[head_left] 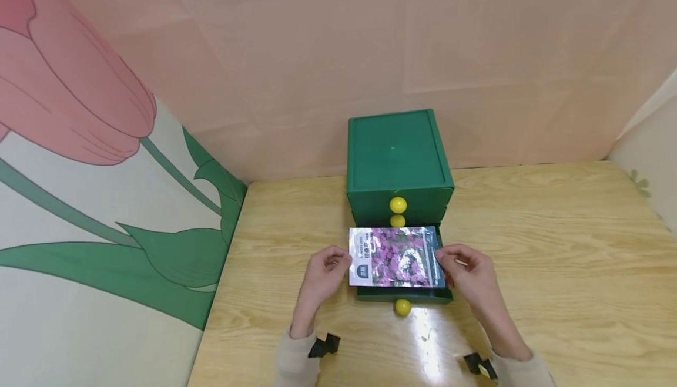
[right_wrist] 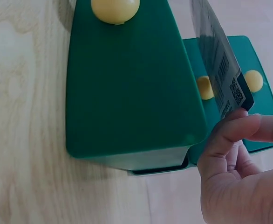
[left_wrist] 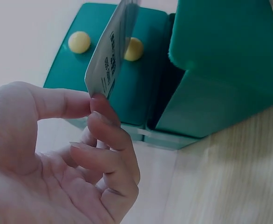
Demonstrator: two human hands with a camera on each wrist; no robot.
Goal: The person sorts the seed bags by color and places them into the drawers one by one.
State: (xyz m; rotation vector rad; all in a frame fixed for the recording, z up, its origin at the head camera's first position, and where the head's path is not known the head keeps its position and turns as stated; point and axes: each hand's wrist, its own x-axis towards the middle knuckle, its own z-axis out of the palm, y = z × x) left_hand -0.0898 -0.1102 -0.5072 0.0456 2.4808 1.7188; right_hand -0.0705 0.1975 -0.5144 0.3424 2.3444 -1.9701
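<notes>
A flat, glossy seed packet [head_left: 399, 256] with a pink-purple flower picture is stretched level between both hands. My left hand [head_left: 324, 272] pinches its white end between thumb and forefinger; the left wrist view shows the packet [left_wrist: 106, 60] edge-on. At the blue end, my right hand [head_left: 471, 272] pinches a corner, and printed codes show on the packet's underside [right_wrist: 222, 65] in the right wrist view. Beneath the packet, the bottom drawer [head_left: 404, 296] of a green cabinet [head_left: 394, 152] is pulled out. The packet hides most of the drawer's inside.
Yellow round knobs mark the drawers: an upper knob [head_left: 398, 205], a middle knob [head_left: 398, 221] and the pulled-out drawer's knob [head_left: 403, 308]. The cabinet stands on a wood-grain table [head_left: 555, 258] against a pink cloth backdrop [head_left: 317, 70]. A tulip-printed panel [head_left: 158, 246] borders the left.
</notes>
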